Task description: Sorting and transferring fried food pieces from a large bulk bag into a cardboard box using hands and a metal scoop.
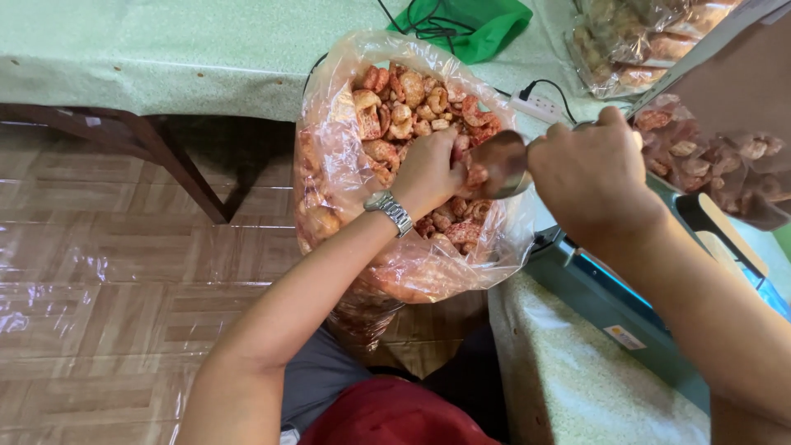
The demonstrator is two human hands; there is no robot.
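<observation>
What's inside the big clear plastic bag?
The bag holds reddish-orange crunchy snack pieces. The left hand reaches in beside a metal scoop. Deeper pieces are covered.

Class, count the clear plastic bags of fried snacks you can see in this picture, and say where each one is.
3: the big open bag under both hands, a bag on the table top right, and a bag at the right edge. Others may lie out of view.

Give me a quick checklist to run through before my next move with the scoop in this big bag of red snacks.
1. Left hand inside the big clear bag, on the snacks: ok.
2. Right hand gripping the metal scoop: ok.
3. Scoop bowl over the bag mouth: ok.
4. Scoop filled: cannot tell, its inside faces away.
5. Bag mouth standing open: ok.
6. Small bag at right ready to take snacks: cannot tell.
</observation>
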